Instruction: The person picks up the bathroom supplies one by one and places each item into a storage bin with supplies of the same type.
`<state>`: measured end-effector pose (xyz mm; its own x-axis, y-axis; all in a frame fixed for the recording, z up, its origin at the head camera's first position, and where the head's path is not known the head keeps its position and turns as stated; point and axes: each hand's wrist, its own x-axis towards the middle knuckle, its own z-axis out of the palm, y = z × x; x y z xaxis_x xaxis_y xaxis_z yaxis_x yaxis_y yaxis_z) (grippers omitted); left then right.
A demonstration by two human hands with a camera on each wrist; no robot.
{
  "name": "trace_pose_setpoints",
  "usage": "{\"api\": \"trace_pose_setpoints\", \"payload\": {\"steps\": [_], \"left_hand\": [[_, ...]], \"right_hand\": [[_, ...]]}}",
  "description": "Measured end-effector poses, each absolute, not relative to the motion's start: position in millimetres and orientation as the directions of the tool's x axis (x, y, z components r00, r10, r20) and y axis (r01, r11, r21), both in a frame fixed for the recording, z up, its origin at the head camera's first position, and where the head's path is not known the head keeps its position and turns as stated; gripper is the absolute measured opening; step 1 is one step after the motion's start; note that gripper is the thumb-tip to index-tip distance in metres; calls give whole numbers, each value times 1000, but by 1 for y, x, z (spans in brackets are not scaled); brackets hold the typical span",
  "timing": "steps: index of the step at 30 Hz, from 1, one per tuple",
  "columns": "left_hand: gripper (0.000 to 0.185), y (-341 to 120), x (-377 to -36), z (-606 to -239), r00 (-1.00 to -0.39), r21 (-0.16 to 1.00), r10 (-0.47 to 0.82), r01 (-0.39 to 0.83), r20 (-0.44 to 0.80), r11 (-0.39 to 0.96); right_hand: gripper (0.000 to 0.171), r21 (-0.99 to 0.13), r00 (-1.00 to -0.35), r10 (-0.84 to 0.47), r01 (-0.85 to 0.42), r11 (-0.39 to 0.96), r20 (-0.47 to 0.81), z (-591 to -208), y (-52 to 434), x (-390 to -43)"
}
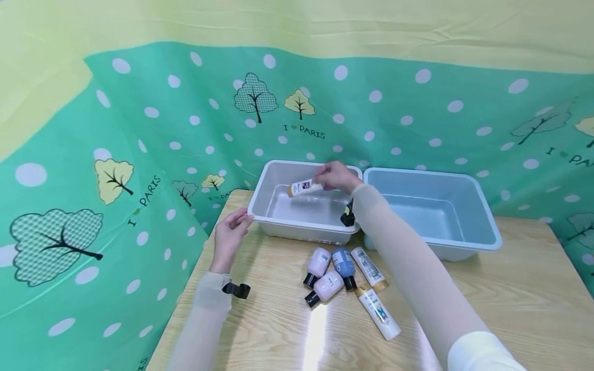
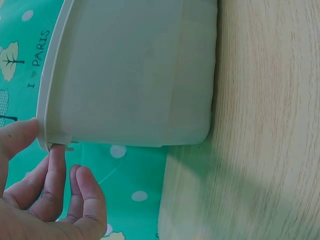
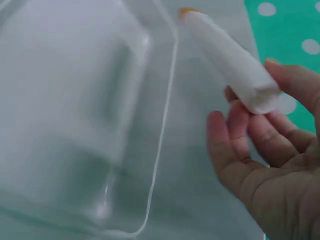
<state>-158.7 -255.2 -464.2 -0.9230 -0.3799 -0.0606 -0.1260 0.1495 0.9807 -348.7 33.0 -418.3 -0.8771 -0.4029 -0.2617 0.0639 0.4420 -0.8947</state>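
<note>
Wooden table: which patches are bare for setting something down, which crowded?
Bare table lies right of the right sleeve, before the blue bin, and between left sleeve and pink bottles. Crowded: before the grey bin, with bottles and tubes.

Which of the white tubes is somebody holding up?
The white tube in the person's right hand. The other two tubes lie on the wooden table with nobody touching them.
</note>
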Motion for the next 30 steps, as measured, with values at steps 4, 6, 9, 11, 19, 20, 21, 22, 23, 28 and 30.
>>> {"api": "trace_pose_setpoints", "payload": {"steps": [4, 6, 9, 11, 19, 20, 21, 22, 23, 28, 30], "left_hand": [[41, -252, -159, -467, -927, 985, -371, -107, -49, 137], [42, -251, -159, -467, -929, 986, -367, -102, -47, 131], [42, -249, -159, -467, -930, 987, -365, -100, -47, 127], [42, -249, -159, -466, -931, 986, -363, -101, -46, 132], [42, -249, -162, -466, -930, 983, -366, -104, -41, 154], [42, -250, -162, -466, -928, 983, -369, -104, -40, 154], [42, -251, -162, -466, -927, 982, -372, -103, -38, 156], [42, -251, -162, -465, -927, 982, -373, -104, -37, 160], [42, -252, -162, -466, -927, 981, -374, -106, -38, 163], [44, -253, -161, -466, -926, 981, -374, -119, -55, 151], [43, -254, -160, -466, -924, 983, -379, -120, -58, 141]], "right_hand": [[24, -849, -843, -397, 123, 514, -363, -426, 40, -344], [21, -834, -828, -388, 161, 528, -405, -428, 42, -341], [19, -819, -824, -371, 180, 546, -428, -428, 45, -338], [20, -813, -834, -374, 143, 564, -406, -425, 45, -338], [32, -795, -861, -414, -17, 606, -297, -383, 39, -331], [33, -801, -863, -418, -27, 599, -284, -376, 38, -328], [34, -803, -864, -426, -44, 594, -268, -369, 38, -325], [35, -803, -866, -432, -63, 592, -251, -363, 38, -321], [35, -805, -869, -438, -84, 587, -228, -356, 39, -317], [34, -792, -870, -479, -210, 574, -117, -335, 53, -290], [32, -788, -871, -487, -249, 563, -73, -330, 62, -277]]}}
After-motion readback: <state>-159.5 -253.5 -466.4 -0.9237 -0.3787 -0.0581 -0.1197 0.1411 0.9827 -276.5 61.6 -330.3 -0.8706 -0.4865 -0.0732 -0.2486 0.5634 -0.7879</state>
